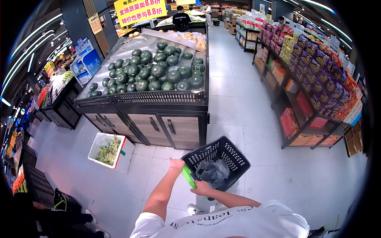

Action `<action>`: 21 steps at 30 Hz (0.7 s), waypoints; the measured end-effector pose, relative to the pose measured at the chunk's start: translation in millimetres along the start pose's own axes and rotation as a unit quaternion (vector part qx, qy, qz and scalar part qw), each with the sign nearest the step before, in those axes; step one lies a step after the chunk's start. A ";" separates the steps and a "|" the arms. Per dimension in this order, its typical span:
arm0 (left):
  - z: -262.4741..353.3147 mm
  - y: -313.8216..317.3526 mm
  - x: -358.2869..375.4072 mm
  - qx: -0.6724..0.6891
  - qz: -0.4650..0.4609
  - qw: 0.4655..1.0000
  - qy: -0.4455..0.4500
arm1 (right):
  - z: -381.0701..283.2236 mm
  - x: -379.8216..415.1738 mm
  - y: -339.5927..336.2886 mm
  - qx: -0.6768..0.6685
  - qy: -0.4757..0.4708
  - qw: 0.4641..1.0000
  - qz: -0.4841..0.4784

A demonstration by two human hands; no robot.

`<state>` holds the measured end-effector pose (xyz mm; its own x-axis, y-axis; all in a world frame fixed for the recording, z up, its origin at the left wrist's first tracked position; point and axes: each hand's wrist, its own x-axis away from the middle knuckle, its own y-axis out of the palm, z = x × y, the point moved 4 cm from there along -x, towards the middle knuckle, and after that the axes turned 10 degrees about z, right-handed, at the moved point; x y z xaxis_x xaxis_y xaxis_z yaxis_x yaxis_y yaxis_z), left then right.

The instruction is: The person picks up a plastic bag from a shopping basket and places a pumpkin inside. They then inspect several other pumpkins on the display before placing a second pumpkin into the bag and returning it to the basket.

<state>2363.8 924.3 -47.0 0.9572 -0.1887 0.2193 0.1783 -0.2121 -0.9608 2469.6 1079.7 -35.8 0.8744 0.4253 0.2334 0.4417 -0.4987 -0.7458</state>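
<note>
A black shopping basket (235,158) with perforated walls is in front of me, near the lower middle of the head view. Inside it lies a crumpled dark plastic bag (214,173); whatever the bag contains is hidden. My left hand (177,164) is closed at the far end of the basket's green handle (188,177), close to the basket's corner. Nearer my body, my right hand (203,188) has its fingers wrapped round the same handle. Both arms reach forward from my white T-shirt (222,224).
Dark green pumpkins (158,71) are heaped on a display stand (158,123) ahead. Beside its base sits a white foam box (123,156) of leafy scraps. Shelves of packaged snacks (317,75) line the right. Another person's shoe (92,216) shows lower left; a person in black (181,20) stands beyond.
</note>
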 end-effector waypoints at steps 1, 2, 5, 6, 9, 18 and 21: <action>5.6 -3.9 -14.6 -0.004 0.007 1.000 0.012 | 2.0 -1.8 -3.7 0.011 0.031 0.999 0.019; 14.6 -16.5 -24.6 -0.011 -0.024 0.999 0.023 | 4.6 -3.9 -12.3 0.027 0.061 0.997 0.041; 40.6 -31.4 -50.0 0.025 0.016 0.999 0.024 | 37.3 -8.3 -27.2 0.031 0.156 0.983 0.097; 49.4 -33.6 -59.0 0.060 0.045 0.997 0.022 | 44.4 -8.0 -40.1 0.039 0.183 0.978 0.086; 83.3 -42.7 -84.7 0.052 0.071 0.995 0.037 | 85.3 -11.1 -55.4 0.032 0.212 0.974 0.080; 144.0 -66.0 -127.1 0.140 0.049 0.988 0.033 | 156.8 -15.6 -137.7 0.110 0.257 0.957 0.078; 162.5 -68.9 -149.6 0.171 0.018 0.984 0.041 | 201.2 -27.0 -156.8 0.131 0.237 0.962 0.044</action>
<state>2245.4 1123.0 -41.1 0.9452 -0.2706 0.1826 0.2236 0.1293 -0.9661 2336.3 1298.5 -50.7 0.9267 -0.0326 0.3745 0.3507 -0.2839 -0.8924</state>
